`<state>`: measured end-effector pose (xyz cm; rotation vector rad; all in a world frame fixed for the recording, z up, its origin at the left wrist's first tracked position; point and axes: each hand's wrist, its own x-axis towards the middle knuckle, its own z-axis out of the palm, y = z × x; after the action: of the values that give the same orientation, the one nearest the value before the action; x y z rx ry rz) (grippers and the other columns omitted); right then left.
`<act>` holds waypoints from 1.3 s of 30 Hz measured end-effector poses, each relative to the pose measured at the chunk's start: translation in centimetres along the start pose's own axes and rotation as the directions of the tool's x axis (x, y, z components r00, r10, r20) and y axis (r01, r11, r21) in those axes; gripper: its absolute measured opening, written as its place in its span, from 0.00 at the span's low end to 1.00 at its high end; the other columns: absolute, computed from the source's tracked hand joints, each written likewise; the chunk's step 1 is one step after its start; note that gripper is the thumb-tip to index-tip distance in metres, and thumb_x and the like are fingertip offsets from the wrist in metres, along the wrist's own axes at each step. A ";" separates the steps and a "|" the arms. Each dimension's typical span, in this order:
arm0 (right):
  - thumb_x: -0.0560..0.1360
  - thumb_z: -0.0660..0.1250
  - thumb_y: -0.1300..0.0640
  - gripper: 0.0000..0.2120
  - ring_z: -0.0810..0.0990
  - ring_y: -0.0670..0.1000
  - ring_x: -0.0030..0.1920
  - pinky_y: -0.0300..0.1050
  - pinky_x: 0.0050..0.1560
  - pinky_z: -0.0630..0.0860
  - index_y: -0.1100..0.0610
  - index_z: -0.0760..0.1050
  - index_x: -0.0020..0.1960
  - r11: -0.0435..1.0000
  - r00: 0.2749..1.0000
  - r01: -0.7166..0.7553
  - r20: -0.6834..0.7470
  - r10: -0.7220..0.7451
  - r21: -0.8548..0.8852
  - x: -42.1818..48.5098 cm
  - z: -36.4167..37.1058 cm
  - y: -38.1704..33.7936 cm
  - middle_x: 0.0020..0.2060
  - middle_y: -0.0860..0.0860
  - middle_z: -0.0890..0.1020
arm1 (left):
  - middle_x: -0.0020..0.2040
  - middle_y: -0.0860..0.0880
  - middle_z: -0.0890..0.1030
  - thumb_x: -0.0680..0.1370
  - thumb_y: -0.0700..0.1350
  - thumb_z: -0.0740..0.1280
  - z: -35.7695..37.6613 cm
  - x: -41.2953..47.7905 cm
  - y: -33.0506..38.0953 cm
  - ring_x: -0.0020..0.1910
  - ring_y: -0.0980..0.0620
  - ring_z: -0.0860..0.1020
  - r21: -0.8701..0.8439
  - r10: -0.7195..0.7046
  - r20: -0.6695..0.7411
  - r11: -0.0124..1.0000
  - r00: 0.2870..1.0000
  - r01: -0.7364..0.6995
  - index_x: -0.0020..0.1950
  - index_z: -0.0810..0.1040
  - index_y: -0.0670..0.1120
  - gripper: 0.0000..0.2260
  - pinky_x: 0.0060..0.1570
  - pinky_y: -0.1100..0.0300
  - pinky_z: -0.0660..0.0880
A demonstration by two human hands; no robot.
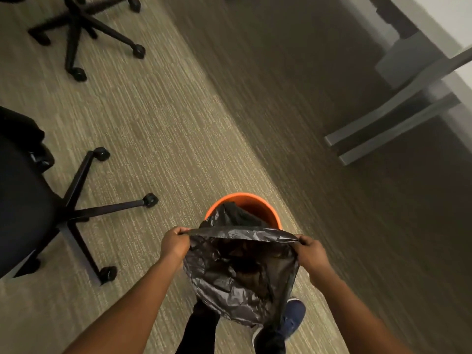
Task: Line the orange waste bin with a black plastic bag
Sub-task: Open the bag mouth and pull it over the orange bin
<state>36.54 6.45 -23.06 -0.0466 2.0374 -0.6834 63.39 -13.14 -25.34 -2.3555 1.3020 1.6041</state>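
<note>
The orange waste bin (265, 208) stands on the carpet just ahead of my feet, its round rim showing at the far side. A black plastic bag (240, 272) is stretched wide between my hands above the bin's near side. Its mouth gapes toward me, and part of the bag hangs down into the bin. My left hand (176, 244) pinches the bag's left edge. My right hand (313, 254) pinches the right edge. The near half of the bin is hidden behind the bag.
A black office chair (74, 210) with a wheeled base stands at the left, and another chair base (84, 29) sits at the top left. Grey desk legs (398, 118) stand at the right. My blue shoe (291, 320) is below the bag.
</note>
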 end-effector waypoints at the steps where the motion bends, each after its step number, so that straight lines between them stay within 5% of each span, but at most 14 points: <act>1: 0.78 0.68 0.61 0.06 0.80 0.45 0.30 0.38 0.31 0.76 0.59 0.83 0.45 0.998 1.000 -0.015 -0.013 0.015 0.053 0.6 0.2 0.3 0.35 0.53 0.86 | 0.44 0.40 0.85 0.76 0.34 0.65 0.4 0.7 -0.2 0.45 0.38 0.84 -0.104 -0.047 0.008 0.993 0.999 0.047 0.45 0.82 0.45 0.09 0.48 0.43 0.83; 6: 0.80 0.65 0.62 0.08 0.79 0.49 0.32 0.41 0.32 0.74 0.57 0.81 0.44 0.959 0.993 -0.103 -0.033 0.115 0.264 4.6 1.1 1.8 0.35 0.53 0.83 | 0.46 0.37 0.84 0.78 0.33 0.66 2.8 4.7 -1.0 0.44 0.40 0.83 -0.402 -0.115 0.082 0.905 0.990 0.139 0.42 0.80 0.44 0.08 0.52 0.42 0.81; 12: 0.81 0.65 0.61 0.07 0.78 0.49 0.36 0.42 0.35 0.73 0.58 0.81 0.47 0.945 0.991 -0.064 -0.088 0.097 0.320 9.5 2.5 3.9 0.38 0.52 0.83 | 0.42 0.40 0.84 0.80 0.36 0.65 5.7 9.1 -1.2 0.37 0.45 0.83 -0.371 -0.053 0.125 0.924 0.991 0.096 0.46 0.80 0.43 0.06 0.37 0.54 0.80; 16: 0.79 0.68 0.57 0.07 0.81 0.53 0.35 0.44 0.37 0.77 0.58 0.81 0.44 0.937 0.992 -0.082 -0.061 0.108 0.339 12.0 3.7 4.6 0.38 0.57 0.85 | 0.42 0.41 0.85 0.77 0.36 0.65 6.8 11.9 -1.3 0.40 0.42 0.84 -0.330 -0.062 0.043 0.941 0.997 0.073 0.47 0.81 0.42 0.05 0.41 0.52 0.82; 22: 0.77 0.70 0.52 0.15 0.81 0.57 0.41 0.61 0.52 0.80 0.67 0.81 0.47 0.988 0.991 -0.043 -0.115 0.061 0.151 15.9 5.7 5.1 0.46 0.68 0.84 | 0.31 0.46 0.86 0.74 0.43 0.66 8.1 15.3 -1.2 0.30 0.45 0.85 -0.274 -0.047 -0.026 0.961 0.999 0.039 0.42 0.83 0.42 0.08 0.32 0.56 0.79; 25: 0.76 0.70 0.48 0.17 0.85 0.61 0.44 0.60 0.53 0.80 0.64 0.82 0.46 0.993 0.984 -0.020 -0.171 0.040 0.118 17.7 6.2 4.3 0.44 0.64 0.86 | 0.32 0.46 0.86 0.76 0.44 0.66 8.9 17.1 -0.8 0.29 0.45 0.85 -0.233 0.006 -0.008 0.972 1.000 -0.007 0.44 0.84 0.43 0.07 0.29 0.57 0.80; 29: 0.74 0.68 0.40 0.24 0.84 0.61 0.45 0.58 0.50 0.80 0.63 0.82 0.44 1.000 0.976 0.002 -0.216 0.001 0.014 20.4 6.6 3.2 0.41 0.61 0.85 | 0.40 0.40 0.87 0.75 0.50 0.70 10.1 19.7 0.2 0.35 0.42 0.85 -0.134 0.026 -0.026 0.991 0.999 -0.029 0.44 0.84 0.41 0.12 0.41 0.45 0.83; 33: 0.72 0.64 0.33 0.30 0.83 0.62 0.48 0.56 0.53 0.80 0.61 0.84 0.43 0.994 0.970 -0.043 -0.243 0.018 -0.099 23.4 7.4 2.1 0.44 0.60 0.85 | 0.38 0.40 0.85 0.75 0.59 0.70 11.5 21.7 1.3 0.41 0.40 0.84 -0.027 0.055 -0.098 0.998 0.994 -0.058 0.42 0.83 0.38 0.23 0.43 0.47 0.81; 39: 0.75 0.58 0.32 0.38 0.80 0.64 0.60 0.52 0.58 0.77 0.65 0.79 0.64 0.970 0.953 -0.202 -0.254 0.163 -0.136 27.5 9.2 2.0 0.62 0.63 0.81 | 0.49 0.38 0.84 0.79 0.56 0.66 13.6 24.5 1.6 0.48 0.38 0.81 0.118 0.063 -0.139 0.992 0.988 -0.046 0.49 0.83 0.37 0.21 0.46 0.50 0.77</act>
<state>29.38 -4.14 -49.12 0.1373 2.2934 -0.4225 55.20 -23.51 -50.07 -2.4240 1.4539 1.3554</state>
